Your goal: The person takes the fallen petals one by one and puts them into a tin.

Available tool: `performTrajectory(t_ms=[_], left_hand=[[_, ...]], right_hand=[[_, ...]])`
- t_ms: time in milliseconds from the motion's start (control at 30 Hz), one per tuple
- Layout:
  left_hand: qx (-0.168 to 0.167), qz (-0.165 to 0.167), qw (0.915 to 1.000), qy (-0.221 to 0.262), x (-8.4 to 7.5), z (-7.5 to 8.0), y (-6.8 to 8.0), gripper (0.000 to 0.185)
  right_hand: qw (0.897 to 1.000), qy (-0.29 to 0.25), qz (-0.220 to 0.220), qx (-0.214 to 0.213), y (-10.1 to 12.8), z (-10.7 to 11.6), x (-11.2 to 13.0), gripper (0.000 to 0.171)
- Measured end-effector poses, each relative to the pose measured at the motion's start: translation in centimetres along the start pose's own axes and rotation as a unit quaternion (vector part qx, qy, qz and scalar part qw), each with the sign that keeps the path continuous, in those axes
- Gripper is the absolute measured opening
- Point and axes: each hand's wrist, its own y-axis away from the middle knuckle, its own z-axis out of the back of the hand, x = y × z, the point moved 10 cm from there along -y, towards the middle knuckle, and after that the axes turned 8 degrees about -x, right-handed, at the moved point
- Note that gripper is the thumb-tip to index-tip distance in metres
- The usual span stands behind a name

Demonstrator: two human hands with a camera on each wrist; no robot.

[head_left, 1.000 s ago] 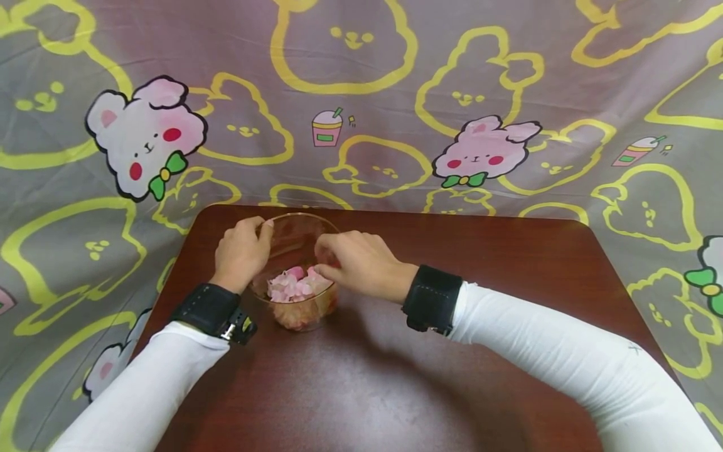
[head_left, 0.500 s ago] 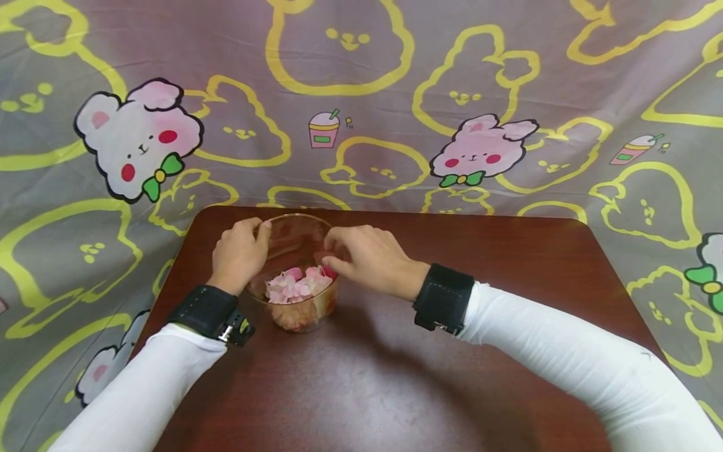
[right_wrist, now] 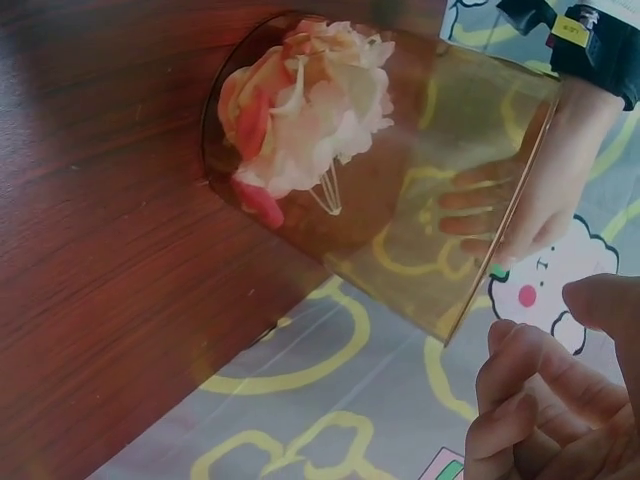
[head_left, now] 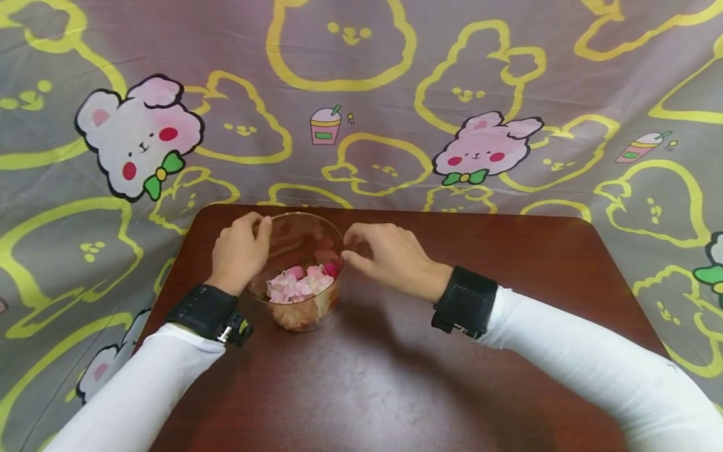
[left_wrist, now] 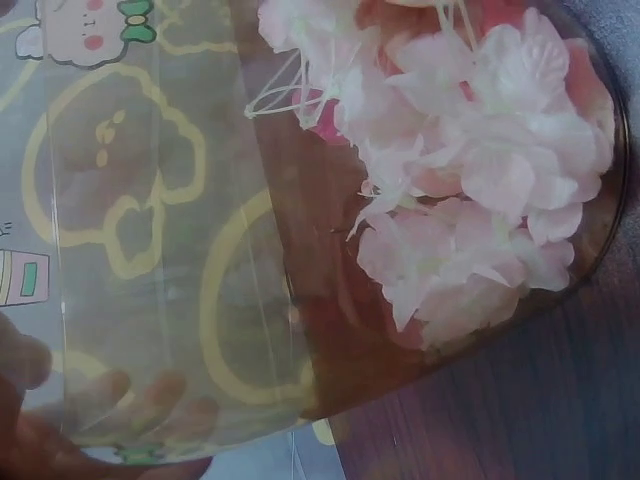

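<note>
Head view: a dark reddish-brown wooden tabletop (head_left: 395,376) with rounded far corners stands in front of a grey cloth backdrop printed with yellow outlined bears and pink-and-white rabbits (head_left: 141,135), which hangs behind the far edge and falls past both sides. On the left part of the tabletop the left hand (head_left: 240,251), in a white sleeve with a black wrist strap, grips the left wall of a clear round glass bowl (head_left: 279,235); its fingers curl round the outside and the thumb lies on the rim. The left wrist view shows those fingers through the glass. The bowl stands upright on the tabletop, left of centre and towards the far edge. It holds a heap of pale pink and white fabric flower petals (head_left: 296,285), with a few deeper red ones on the right. Just right of the bowl's rim the right hand (head_left: 390,257) hovers, fingers bent and thumb and forefinger tips close together; whether they pinch anything cannot be told.
</note>
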Motion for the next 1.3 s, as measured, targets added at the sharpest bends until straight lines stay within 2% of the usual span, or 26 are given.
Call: performTrajectory(t_ms=[233,533,700,967,1133,1300], left_hand=[[-0.024,0.002,0.9975,0.067,-0.4,0.9,-0.1,0.05],[-0.059,-0.05,0.9906,0.113,-2.9,3.7,0.0,0.053],[-0.042,-0.077,0.9898,0.113,-4.9,4.0,0.8,0.053],[-0.014,-0.13,0.9863,0.1,-8.3,3.3,2.9,0.05],[0.019,-0.174,0.9806,0.088,-10.5,2.5,4.8,0.051],[0.058,-0.21,0.9727,0.079,-12.0,1.2,6.8,0.054]], right_hand=[[1.0,0.013,0.0,-0.009,0.6,0.2,-0.9,0.022],[0.999,0.029,0.003,-0.026,1.2,1.2,-1.6,0.026],[0.999,0.039,-0.005,-0.038,1.8,2.2,-2.2,0.031],[0.997,0.051,-0.019,-0.048,3.6,3.0,-3.7,0.04],[0.996,0.07,-0.018,-0.042,5.0,3.2,-4.3,0.045],[0.996,0.076,-0.013,-0.039,6.3,3.1,-4.8,0.046]])
